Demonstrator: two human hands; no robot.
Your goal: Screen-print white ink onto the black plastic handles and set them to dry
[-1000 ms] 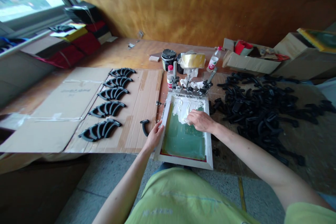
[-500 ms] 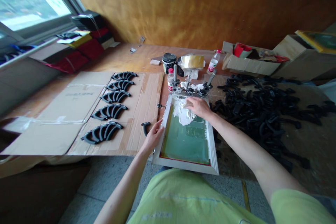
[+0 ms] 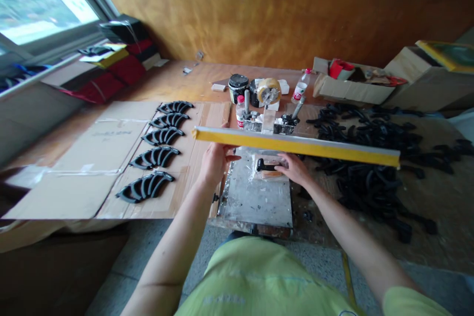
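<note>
A screen-printing frame [image 3: 296, 146] is tilted up, its yellow-taped edge facing me. Just under its left part is my left hand [image 3: 217, 160], fingers stretched out to the right and apart; whether it touches the frame is unclear. Beneath the raised frame, a black curved plastic part [image 3: 267, 166] lies on a small holder [image 3: 272, 174] fixed to the grey metal base plate [image 3: 259, 202]. My right hand [image 3: 294, 169] has its fingers closed on the right end of that part. The cloth seen earlier is out of sight.
Fanned rows of black curved parts [image 3: 155, 157] lie on cardboard [image 3: 92, 153] at the left. A heap of similar parts [image 3: 370, 158] covers the right side. Behind the press stand ink tubs [image 3: 238, 88], red-capped bottles [image 3: 300, 87], a tape roll [image 3: 269, 91] and an open box [image 3: 351, 90].
The frame has swung up from lying flat, uncovering the base plate and black part. My right hand has left the white cloth and moved down to the part. My left hand has risen.
</note>
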